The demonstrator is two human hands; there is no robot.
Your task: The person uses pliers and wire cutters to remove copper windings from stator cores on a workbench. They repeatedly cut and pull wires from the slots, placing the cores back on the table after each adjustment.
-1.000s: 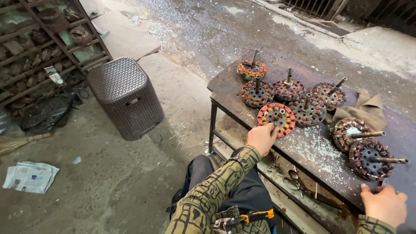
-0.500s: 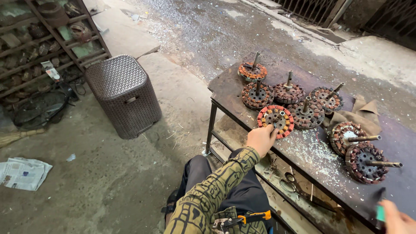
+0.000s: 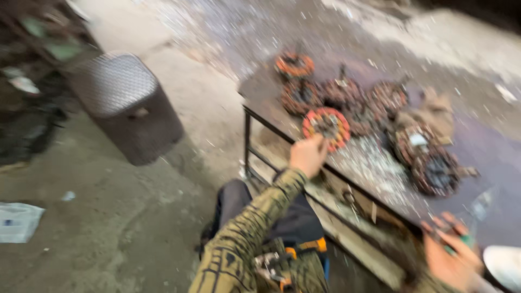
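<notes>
The view is blurred. My left hand reaches to the near edge of a metal table and grips the rim of a red-rimmed wound motor coil. Several similar rusty coils with shafts lie behind and to the right of it, two more further right. My right hand is low at the right, closed around a thin tool with a green handle. White flakes are scattered on the table between the coils.
A brown woven bin stands on the concrete floor to the left. Dark shelving with parts is at the far left. A sheet of paper lies on the floor. A tan cloth sits behind the coils.
My right hand has lifted off the table and now holds the green-handled tool. The view swung and blurred. My left hand stays on the red-rimmed coil.
</notes>
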